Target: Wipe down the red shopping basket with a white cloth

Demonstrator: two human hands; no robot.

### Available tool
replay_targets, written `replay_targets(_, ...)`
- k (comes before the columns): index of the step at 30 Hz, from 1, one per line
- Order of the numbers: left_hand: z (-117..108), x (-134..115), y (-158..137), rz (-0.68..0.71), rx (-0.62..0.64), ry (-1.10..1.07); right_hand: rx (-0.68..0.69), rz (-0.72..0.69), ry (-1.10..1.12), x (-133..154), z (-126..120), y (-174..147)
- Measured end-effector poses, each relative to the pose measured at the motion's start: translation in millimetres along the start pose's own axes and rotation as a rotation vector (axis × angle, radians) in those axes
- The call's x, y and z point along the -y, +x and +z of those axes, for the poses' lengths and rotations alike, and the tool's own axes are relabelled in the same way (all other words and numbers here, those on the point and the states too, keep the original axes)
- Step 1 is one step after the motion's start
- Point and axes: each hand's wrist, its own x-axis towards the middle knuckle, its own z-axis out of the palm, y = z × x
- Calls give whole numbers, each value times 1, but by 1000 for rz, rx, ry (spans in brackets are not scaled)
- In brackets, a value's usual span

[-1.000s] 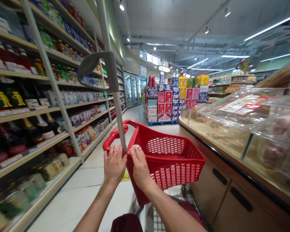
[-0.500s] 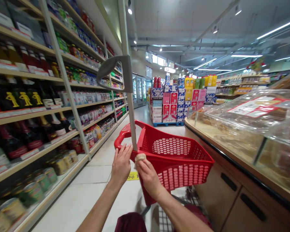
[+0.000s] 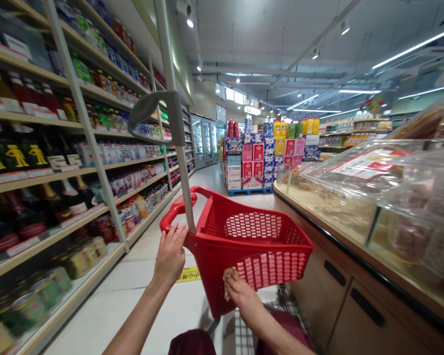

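Observation:
A red plastic shopping cart with perforated sides stands before me, tilted, its basket holding nothing that I can see. A silver pole rises from its rim and carries a grey loop handle. My left hand is at the cart's near left corner, fingers closed over the red handle bar beside the pole. Lower on the near side wall, my right hand presses a crumpled beige cloth against the red plastic. The fingers partly hide the cloth.
Shelves of bottles and cans line the left. At right stands a wooden counter with clear plastic covers. Stacked cartons stand ahead on a blue pallet. A yellow floor sticker lies beside the cart.
My right hand has moved the cloth from the rim near the pole down and right onto the side wall. My left hand stays at the handle corner. The view has shifted slightly right.

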Motion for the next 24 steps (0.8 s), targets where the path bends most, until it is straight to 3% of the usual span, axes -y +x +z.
replay_targets(6,10,-18,-7,-80,-130,-18,-117,174,-37,-31,-33,-12)
replay_targets(9,14,-37,-15,-90,-211,-17,0,119,-68,-44,-41,-37)
replay_targets(11,17,-53,-19,-13,-202,-13,59,127,-81,-46,-43,-52)
replay_targets(14,27,-81,-18,148,-109,-21,-23,200,-120,-48,-50,-48)
replay_targets(17,42,-107,-10,234,67,-17,-118,227,-140,-58,-52,-37)
replay_targets(20,56,-119,-2,232,214,21,-34,231,-155,-69,-49,-51)
replay_targets(22,60,-120,1,219,255,42,34,242,-168,-74,-50,-63)
replay_targets(24,60,-121,2,209,275,50,8,261,-185,-77,-58,-63)
